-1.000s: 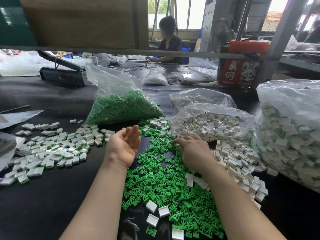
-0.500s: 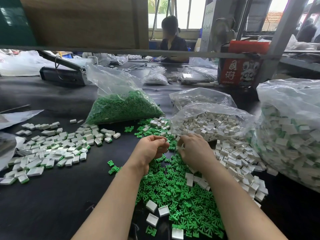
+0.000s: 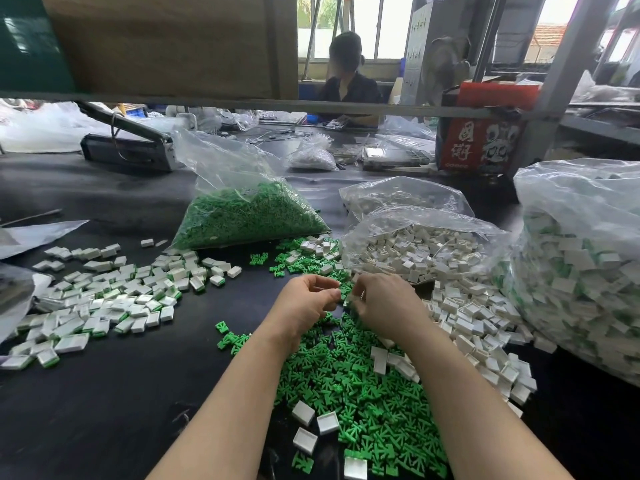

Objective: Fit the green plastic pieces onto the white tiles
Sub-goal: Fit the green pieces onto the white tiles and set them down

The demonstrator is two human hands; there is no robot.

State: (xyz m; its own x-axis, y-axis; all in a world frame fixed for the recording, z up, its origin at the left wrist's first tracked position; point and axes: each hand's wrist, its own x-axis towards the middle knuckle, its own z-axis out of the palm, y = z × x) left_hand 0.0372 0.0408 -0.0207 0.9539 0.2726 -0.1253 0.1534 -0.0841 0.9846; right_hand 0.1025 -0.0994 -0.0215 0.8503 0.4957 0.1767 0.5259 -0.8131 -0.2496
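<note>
Both hands meet over the far end of the green pieces (image 3: 349,386) heaped on the black table (image 3: 104,410). The left hand (image 3: 304,306) has its fingers curled in toward the thumb; what they pinch is too small and blurred to name. The right hand (image 3: 384,306) is curled the same way, its fingertips turned from the camera, so I cannot tell what it holds. Loose white tiles (image 3: 474,323) lie just right of the hands, spilling from an open bag (image 3: 422,251). Finished tiles (image 3: 114,296) lie scattered at left. A bag of green pieces (image 3: 242,213) sits behind, and a big bag (image 3: 581,271) is cut off at right.
</note>
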